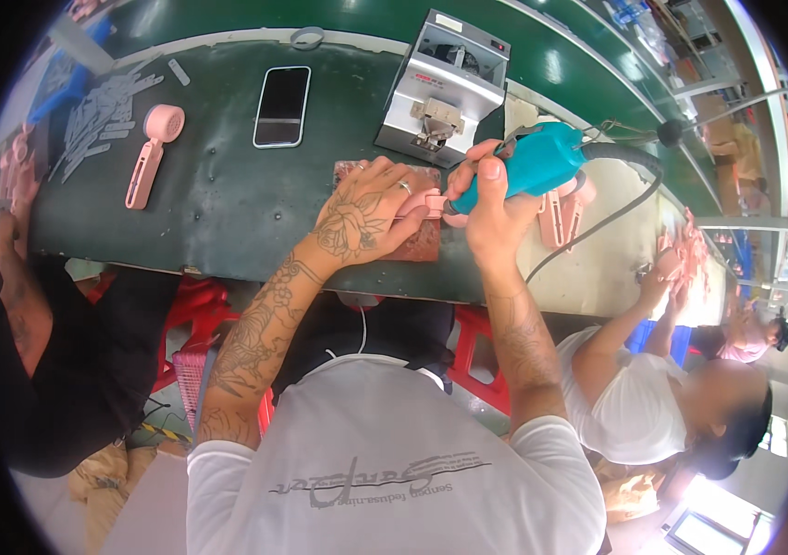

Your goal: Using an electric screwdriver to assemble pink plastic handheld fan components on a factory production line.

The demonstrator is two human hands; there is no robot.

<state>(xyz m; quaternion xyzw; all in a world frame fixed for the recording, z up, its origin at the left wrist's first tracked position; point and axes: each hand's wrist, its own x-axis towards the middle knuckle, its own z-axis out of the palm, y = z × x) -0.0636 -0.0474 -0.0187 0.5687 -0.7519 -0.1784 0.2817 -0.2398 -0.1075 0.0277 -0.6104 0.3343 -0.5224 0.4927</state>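
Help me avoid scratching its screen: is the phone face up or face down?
Face up: the phone lies on the table with its dark screen showing.

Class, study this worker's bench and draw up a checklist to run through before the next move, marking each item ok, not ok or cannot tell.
1. Right hand wrapped around the teal power tool: ok.
2. Left hand holding the pink piece over the reddish pad: ok.
3. Tool tip seated in the pink piece: cannot tell; the contact is too small to make out.
4. Black cord away from the tool's tip: ok; it loops off to the right.
5. Phone off the pad: ok; it lies apart on the bench.
6. Grey strips neatly stacked: not ok; they lie scattered at the left.
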